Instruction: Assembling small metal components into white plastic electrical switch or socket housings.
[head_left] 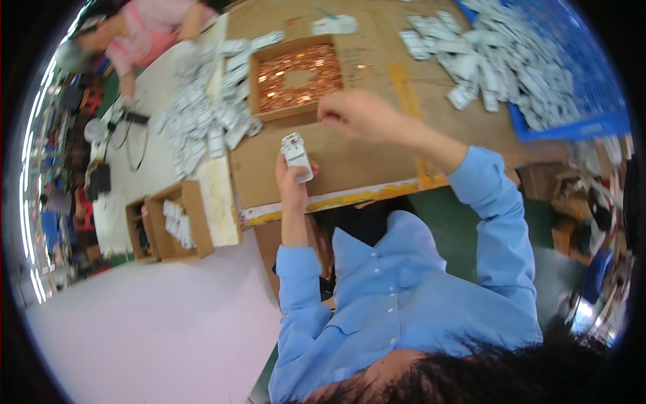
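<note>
My left hand [291, 183] is raised over the near edge of the cardboard-covered table [363, 161] and grips a small white plastic part [296, 156] upright by its lower end. My right hand [355, 113] hovers a little farther in, its fingers pinched shut beside the front right corner of an open cardboard box [254, 81] filled with small copper pieces [299, 75]. Whether anything sits between those fingertips cannot be seen. Both sleeves are light blue.
A heap of white plastic parts [205, 118] lies left of the copper box. A blue crate [592, 108] at the far right holds many more. A small open cardboard box [195, 225] stands at the lower left. A person in pink [151, 30] works at the far left corner.
</note>
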`<state>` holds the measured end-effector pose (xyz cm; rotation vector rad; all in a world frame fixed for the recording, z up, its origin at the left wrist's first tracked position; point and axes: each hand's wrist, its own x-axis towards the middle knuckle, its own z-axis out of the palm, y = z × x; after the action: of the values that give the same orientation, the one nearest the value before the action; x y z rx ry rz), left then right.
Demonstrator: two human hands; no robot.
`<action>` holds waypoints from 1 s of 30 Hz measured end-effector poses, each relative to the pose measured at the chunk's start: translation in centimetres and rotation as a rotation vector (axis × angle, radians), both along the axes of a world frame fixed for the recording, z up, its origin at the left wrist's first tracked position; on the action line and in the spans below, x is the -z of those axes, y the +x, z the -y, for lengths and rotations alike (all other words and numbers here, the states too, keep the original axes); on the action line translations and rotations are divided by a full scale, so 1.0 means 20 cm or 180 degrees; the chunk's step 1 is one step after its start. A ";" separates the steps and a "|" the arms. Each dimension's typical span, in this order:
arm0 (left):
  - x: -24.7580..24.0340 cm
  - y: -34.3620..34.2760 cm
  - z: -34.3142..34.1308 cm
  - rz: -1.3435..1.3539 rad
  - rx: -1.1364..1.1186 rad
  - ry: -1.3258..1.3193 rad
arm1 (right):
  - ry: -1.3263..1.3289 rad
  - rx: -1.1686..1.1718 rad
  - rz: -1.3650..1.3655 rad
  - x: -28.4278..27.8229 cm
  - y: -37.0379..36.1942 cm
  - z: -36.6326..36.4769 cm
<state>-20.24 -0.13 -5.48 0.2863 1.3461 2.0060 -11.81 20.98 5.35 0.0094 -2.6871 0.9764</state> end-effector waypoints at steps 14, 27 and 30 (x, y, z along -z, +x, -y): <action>-0.33 0.83 -0.22 -0.0358 0.1665 0.0000 | -0.0331 0.1270 0.0057 -0.04 0.99 0.21; -0.38 1.04 -0.20 -0.1985 0.1376 -0.0199 | -0.0258 0.1395 -0.0253 0.00 1.13 0.28; -0.37 1.05 -0.19 -0.1528 0.1437 -0.0156 | -0.0815 0.1807 -0.0191 -0.03 1.14 0.29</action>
<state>0.76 3.66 1.97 1.0045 1.4473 1.5731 11.01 15.18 5.89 -0.7179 -2.2784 1.0843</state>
